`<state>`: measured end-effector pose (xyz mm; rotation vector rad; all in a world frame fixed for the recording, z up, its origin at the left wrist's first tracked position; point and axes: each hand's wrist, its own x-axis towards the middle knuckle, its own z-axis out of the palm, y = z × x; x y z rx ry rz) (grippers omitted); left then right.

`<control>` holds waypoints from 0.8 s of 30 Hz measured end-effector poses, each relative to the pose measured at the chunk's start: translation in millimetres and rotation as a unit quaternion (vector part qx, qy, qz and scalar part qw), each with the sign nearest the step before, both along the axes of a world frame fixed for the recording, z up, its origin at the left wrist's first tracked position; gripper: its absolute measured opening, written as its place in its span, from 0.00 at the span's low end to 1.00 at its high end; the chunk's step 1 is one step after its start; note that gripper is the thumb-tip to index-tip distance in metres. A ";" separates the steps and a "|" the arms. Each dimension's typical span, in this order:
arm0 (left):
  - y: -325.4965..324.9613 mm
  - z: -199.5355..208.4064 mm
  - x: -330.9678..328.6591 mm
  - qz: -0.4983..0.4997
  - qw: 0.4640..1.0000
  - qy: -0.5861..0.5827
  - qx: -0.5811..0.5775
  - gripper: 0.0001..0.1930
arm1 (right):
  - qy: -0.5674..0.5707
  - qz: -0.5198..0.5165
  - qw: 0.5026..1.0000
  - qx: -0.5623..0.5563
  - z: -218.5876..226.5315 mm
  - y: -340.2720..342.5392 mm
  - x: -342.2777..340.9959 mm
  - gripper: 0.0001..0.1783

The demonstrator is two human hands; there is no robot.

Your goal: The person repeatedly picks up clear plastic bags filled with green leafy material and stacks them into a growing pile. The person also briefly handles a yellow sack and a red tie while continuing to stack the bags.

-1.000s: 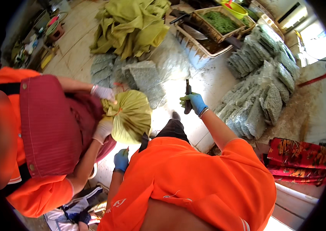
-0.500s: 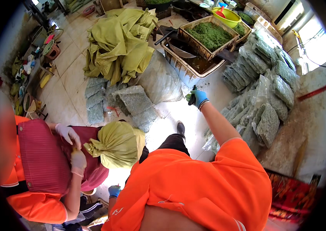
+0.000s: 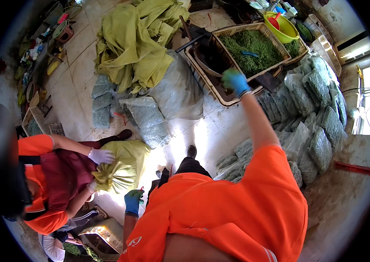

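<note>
My right hand, in a blue and green glove, is stretched out over the near edge of a crate of dark liquid. It is smeared by motion, so its fingers are unclear. Just beyond it, a shallow tan crate holds fine green plant matter. A slim blue item, of a kind I cannot make out, lies on the green. My left hand, gloved alike, hangs low by my side with curled fingers; a small red bit shows at their tips. Near it stands a full yellow-green sack.
At the left a co-worker's white-gloved hands grip the sack's gathered neck. Clear bags of green matter are piled at the right. Yellow-green cloth sacks lie at the far left of centre. A yellow basin stands behind the crates.
My right hand has moved up and forward to the crates. The blue item has appeared on the green matter. My left hand has come further into view. The co-worker has leaned over the sack.
</note>
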<state>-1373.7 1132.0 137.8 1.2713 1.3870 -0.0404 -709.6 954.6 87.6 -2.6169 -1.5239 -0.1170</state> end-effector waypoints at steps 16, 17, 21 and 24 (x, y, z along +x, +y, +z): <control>-8.2 -2.7 186.7 -0.096 0.964 -0.114 -0.221 0.12 | 0.335 0.236 0.884 -0.226 55.5 64.7 -315.8 0.09; -12.0 -9.7 183.5 -0.088 0.976 -0.110 -0.165 0.16 | 0.337 0.232 0.891 -0.198 25.1 49.6 -308.9 0.10; 7.6 -73.2 140.8 -0.176 0.980 -0.072 0.052 0.25 | 0.319 0.052 0.943 -0.081 -62.2 34.6 -280.3 0.07; 20.7 -127.2 96.0 -0.186 0.982 -0.031 0.030 0.24 | 0.664 -0.232 0.710 -0.010 -95.6 50.3 -278.7 0.12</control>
